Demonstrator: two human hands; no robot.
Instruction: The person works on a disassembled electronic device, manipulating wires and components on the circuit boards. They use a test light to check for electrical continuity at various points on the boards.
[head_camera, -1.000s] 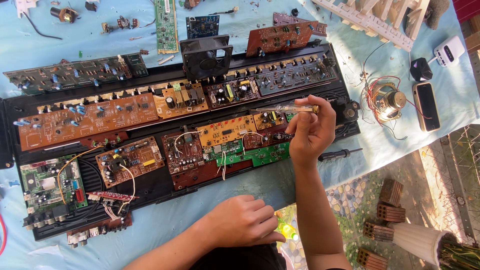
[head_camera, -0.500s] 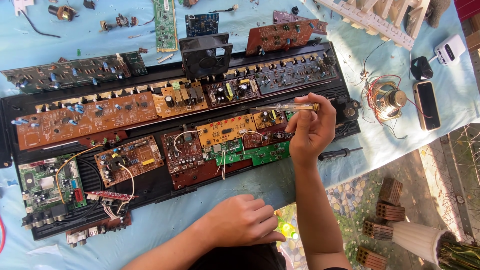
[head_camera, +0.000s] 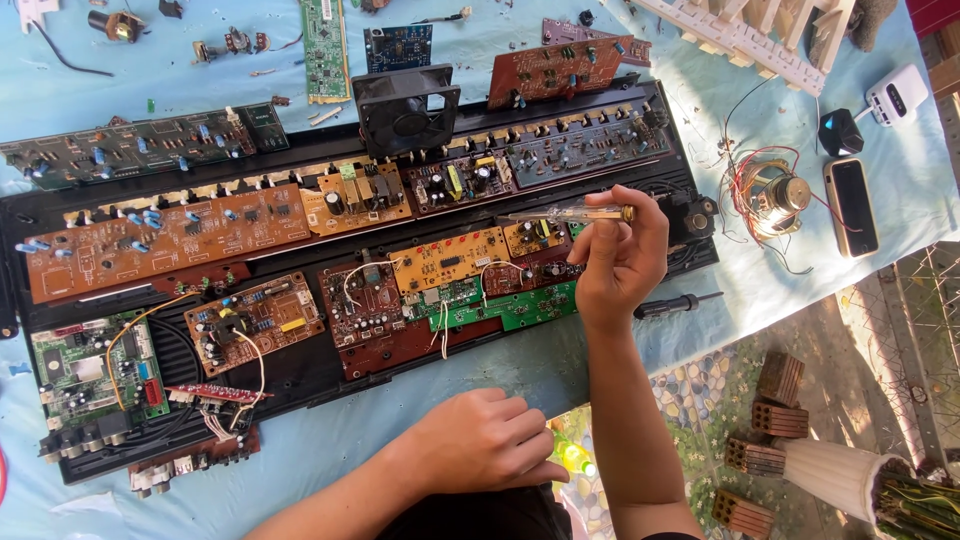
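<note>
Holding a clear-handled tester screwdriver level, the right hand pinches its brass-capped end between thumb and fingertips, the other fingers curled in, so that the shaft points left over the small orange-brown circuit board near the middle of the long black chassis. The tip hangs above the boards; whether it touches anything cannot be told. The left hand lies palm down on the blue-covered counter just below the chassis, fingers loosely bent, holding nothing. Just beside the right wrist, a black-handled screwdriver lies on the cloth. A green board sits under the right hand, and a long brown board stretches along the chassis's left half. A black fan stands upright at the far edge of the chassis. To the right, well apart from the hands, lie a small speaker with tangled wires and a dark phone.
</note>
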